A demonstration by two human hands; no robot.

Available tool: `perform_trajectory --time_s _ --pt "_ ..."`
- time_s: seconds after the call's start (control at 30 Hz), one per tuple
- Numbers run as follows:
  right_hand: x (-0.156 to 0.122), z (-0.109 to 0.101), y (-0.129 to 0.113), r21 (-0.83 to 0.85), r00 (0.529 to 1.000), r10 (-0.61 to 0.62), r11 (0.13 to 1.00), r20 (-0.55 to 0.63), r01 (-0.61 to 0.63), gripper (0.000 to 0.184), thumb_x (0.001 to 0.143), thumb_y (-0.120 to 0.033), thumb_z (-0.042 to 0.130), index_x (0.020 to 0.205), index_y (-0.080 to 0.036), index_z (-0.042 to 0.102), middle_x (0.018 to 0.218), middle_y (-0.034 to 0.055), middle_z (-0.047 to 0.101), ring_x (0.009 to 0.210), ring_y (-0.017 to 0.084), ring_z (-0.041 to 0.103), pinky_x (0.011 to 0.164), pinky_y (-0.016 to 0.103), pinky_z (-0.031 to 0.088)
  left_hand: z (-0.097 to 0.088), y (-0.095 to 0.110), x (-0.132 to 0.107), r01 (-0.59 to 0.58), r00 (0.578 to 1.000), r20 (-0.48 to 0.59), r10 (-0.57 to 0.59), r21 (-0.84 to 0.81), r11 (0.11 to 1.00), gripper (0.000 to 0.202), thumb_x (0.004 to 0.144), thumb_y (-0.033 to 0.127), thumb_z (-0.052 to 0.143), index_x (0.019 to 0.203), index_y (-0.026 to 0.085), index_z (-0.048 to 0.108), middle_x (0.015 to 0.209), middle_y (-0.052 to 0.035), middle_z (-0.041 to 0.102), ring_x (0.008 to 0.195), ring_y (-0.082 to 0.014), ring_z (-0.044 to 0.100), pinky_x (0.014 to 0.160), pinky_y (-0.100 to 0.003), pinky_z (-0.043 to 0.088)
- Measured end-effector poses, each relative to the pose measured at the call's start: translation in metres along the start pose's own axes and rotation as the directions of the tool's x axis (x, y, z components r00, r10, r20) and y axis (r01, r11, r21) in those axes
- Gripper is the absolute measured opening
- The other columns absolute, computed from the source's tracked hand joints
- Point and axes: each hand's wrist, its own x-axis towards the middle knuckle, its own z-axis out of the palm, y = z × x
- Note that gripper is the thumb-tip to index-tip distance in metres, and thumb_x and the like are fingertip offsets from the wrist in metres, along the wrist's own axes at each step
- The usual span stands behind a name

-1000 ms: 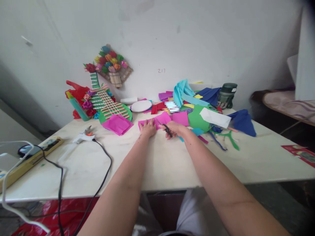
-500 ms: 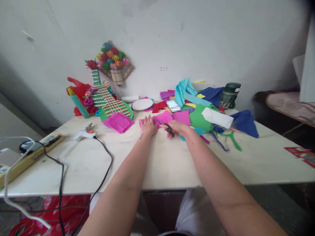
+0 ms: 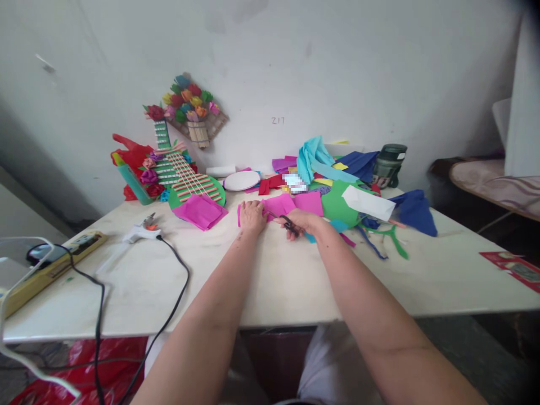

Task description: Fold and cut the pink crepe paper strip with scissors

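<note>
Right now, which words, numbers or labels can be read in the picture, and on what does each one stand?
"Z17" or "217": handwritten on the wall; the first character is unclear.
Green jar: print on its label, too small to read.
Red card at the table's right edge: print too blurred to read.
Scissors in the right hand: no mark visible.

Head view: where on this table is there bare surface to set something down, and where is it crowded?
Bare table lies along the near edge under both forearms, and right of the green strips up to the red card. The far middle is crowded: left hand on pink paper, right hand with scissors. Glue gun and cable break up the left.
</note>
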Motion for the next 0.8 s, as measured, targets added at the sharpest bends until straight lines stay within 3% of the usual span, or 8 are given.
perform_trajectory --time_s 0.13,0.27,0.37,0.5,0.63,0.8 --pt "0.002 -0.001 0.001 -0.017 1.0 0.0 1.0 -0.005 0.0 0.049 0.078 -0.06 0.053 0.075 -0.012 0.053 0.044 0.0056 0.06 0.037 0.012 0.056 0.029 0.016 0.029 -0.003 0.003 0.0 0.001 0.997 0.076 -0.001 -0.002 1.0 0.027 0.085 0.028 0.042 0.099 0.02 0.063 0.101 -0.0086 0.065 0.101 -0.0218 0.056 0.092 -0.035 0.039" --pt "0.003 -0.002 0.002 -0.029 1.0 -0.003 1.0 0.002 0.003 0.05 0.077 -0.062 0.054 0.075 -0.012 0.053 0.044 0.0055 0.059 0.036 0.011 0.056 0.029 0.015 0.028 -0.008 0.003 -0.002 0.096 0.987 0.134 -0.089 -0.045 0.994 0.032 0.085 0.027 0.039 0.106 0.021 0.062 0.102 -0.0101 0.065 0.097 -0.0222 0.059 0.082 -0.032 0.045" --pt "0.001 -0.003 0.001 -0.024 1.0 0.0 1.0 -0.001 0.0 0.049 0.077 -0.061 0.054 0.075 -0.013 0.053 0.044 0.0051 0.059 0.037 0.011 0.055 0.029 0.016 0.028 -0.011 -0.004 -0.003 0.102 0.974 0.21 -0.08 -0.095 0.99 0.037 0.083 0.028 0.041 0.114 0.02 0.06 0.108 -0.0105 0.064 0.103 -0.0224 0.057 0.086 -0.031 0.044" --pt "-0.001 -0.004 0.001 -0.022 1.0 0.001 1.0 -0.001 -0.001 0.046 0.079 -0.058 0.054 0.077 -0.012 0.053 0.045 0.0054 0.06 0.038 0.011 0.056 0.029 0.016 0.028 -0.011 -0.018 -0.002 -0.002 0.955 0.289 0.063 -0.205 0.979 0.042 0.082 0.032 0.046 0.12 0.02 0.058 0.121 -0.0037 0.06 0.118 -0.021 0.047 0.099 -0.03 0.037" --pt "-0.001 -0.005 0.001 -0.022 1.0 -0.005 1.0 0.001 0.005 0.046 0.079 -0.057 0.054 0.077 -0.012 0.053 0.046 0.0053 0.06 0.039 0.011 0.056 0.029 0.015 0.028 -0.008 -0.026 -0.003 -0.071 0.943 0.295 0.153 -0.271 0.96 0.047 0.082 0.041 0.047 0.123 0.02 0.057 0.128 -0.0028 0.056 0.121 -0.0199 0.045 0.104 -0.03 0.031" --pt "0.0 -0.005 0.002 -0.028 1.0 0.004 1.0 -0.03 -0.004 0.047 0.078 -0.059 0.055 0.077 -0.012 0.053 0.045 0.0046 0.059 0.037 0.011 0.055 0.03 0.015 0.027 -0.004 -0.026 -0.004 -0.093 0.95 0.267 0.163 -0.257 0.962 0.049 0.083 0.042 0.046 0.125 0.018 0.055 0.129 -0.0039 0.055 0.123 -0.0197 0.043 0.106 -0.029 0.029"
